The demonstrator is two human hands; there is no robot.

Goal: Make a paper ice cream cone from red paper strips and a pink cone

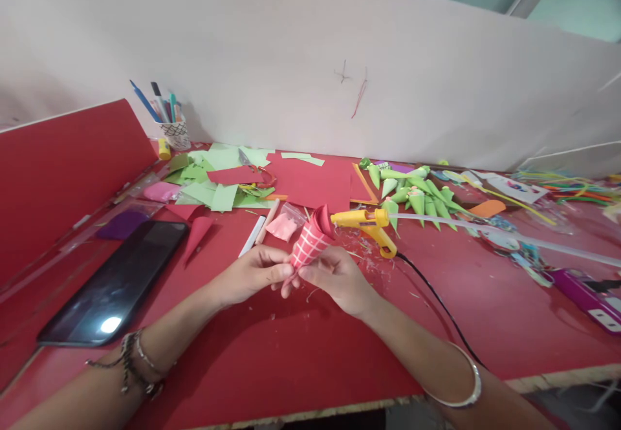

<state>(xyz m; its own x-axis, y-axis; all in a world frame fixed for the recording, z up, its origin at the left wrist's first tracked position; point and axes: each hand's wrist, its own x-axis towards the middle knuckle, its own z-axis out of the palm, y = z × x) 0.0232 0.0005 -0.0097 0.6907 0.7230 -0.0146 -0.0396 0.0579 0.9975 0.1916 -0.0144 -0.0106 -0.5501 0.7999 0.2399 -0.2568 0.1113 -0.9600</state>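
A rolled red paper cone with a white grid pattern is held up over the red table, its wide end upward and tilted right. My left hand pinches the cone's lower tip from the left. From the right, my right hand grips the same lower part, with its thumb on the paper. Just behind the cone lies a yellow glue gun, its nozzle near the cone's rim and a long clear glue stick in its back. A small bag of pink material rests behind my left hand.
A black phone and red paper cones lie left. Green paper pieces, scissors and red sheets are at the back. Green cones lie back right, a purple power strip far right. A pen cup stands back left.
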